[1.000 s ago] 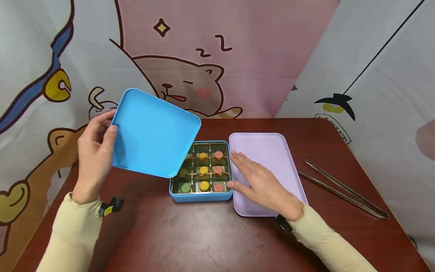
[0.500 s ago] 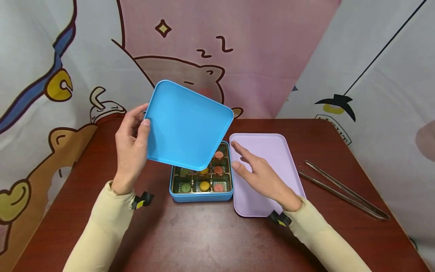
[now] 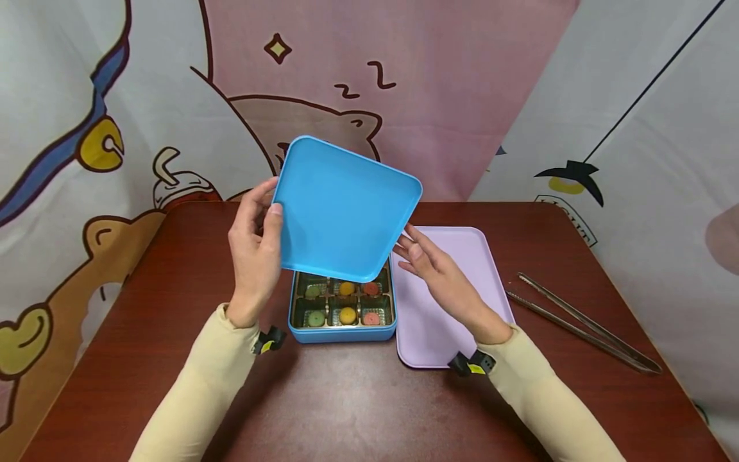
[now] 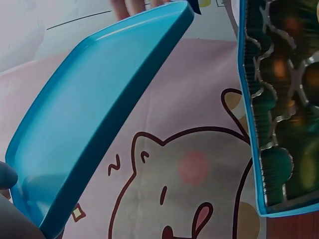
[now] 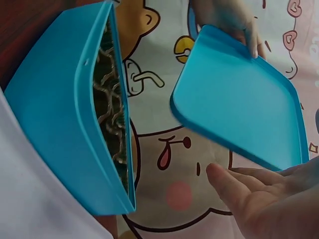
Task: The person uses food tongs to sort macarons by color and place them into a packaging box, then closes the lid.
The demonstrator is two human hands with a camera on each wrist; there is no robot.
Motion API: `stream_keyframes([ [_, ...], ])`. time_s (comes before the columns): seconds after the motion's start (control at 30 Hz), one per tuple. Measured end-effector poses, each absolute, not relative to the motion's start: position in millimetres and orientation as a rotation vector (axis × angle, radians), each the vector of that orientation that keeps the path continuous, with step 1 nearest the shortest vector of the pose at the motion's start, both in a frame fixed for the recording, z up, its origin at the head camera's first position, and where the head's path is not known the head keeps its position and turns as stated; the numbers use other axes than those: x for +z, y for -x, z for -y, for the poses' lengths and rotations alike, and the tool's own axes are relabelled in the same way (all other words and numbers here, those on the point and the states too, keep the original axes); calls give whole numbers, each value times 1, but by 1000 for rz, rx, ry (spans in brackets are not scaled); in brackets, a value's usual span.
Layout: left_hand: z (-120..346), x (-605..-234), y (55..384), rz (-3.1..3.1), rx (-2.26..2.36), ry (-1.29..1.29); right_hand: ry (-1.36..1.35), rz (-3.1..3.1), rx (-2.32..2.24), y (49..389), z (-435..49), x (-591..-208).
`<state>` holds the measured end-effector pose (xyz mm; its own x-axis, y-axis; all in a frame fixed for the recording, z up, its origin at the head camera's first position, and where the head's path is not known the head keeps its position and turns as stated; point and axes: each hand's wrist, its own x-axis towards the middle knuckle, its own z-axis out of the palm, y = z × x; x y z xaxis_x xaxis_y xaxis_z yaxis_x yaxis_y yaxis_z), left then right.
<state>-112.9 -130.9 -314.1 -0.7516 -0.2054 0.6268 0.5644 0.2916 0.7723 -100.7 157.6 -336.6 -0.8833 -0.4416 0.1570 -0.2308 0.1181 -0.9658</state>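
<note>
My left hand (image 3: 254, 250) pinches the left edge of a shallow blue lid (image 3: 346, 205), its thumb on the inner face. The lid is tilted above a blue box (image 3: 343, 335) and hides its back row. In the box's gold compartments lie small round cookies: green (image 3: 315, 319), yellow (image 3: 348, 316) and pink (image 3: 371, 319). At the lid's lower right edge is my right hand (image 3: 447, 282), fingers extended and thumb apart. In the right wrist view its fingertips reach the lid's rim (image 5: 234, 144); whether they touch it I cannot tell.
A lilac tray (image 3: 462, 247) lies right of the box, beneath my right hand. Metal tongs (image 3: 589, 327) rest farther right on the dark red table (image 3: 346, 410). A cartoon-printed cloth (image 3: 450, 96) hangs behind the table.
My left hand has carried the lid rightward, from left of the box to above its back part. My right hand has lifted from beside the box toward the lid's right edge.
</note>
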Motion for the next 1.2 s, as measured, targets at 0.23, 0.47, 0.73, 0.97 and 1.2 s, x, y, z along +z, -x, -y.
stream_keyframes([
  [0.23,127,-322,114,1892,-1538,313,658,-2115,-1958,101,-157,-332],
  [0.47,128,-329,112,1951,-1511,332,655,-2104,-1997,102,-157,-331],
  [0.73,136,-331,106,2147,-1393,328,659,-2162,-2054,107,-159,-333],
  [0.97,144,-331,100,2400,-1341,312,700,-2198,-2056,111,-160,-336],
  [1.2,147,-332,94,2477,-1419,320,746,-2265,-1974,113,-159,-339],
])
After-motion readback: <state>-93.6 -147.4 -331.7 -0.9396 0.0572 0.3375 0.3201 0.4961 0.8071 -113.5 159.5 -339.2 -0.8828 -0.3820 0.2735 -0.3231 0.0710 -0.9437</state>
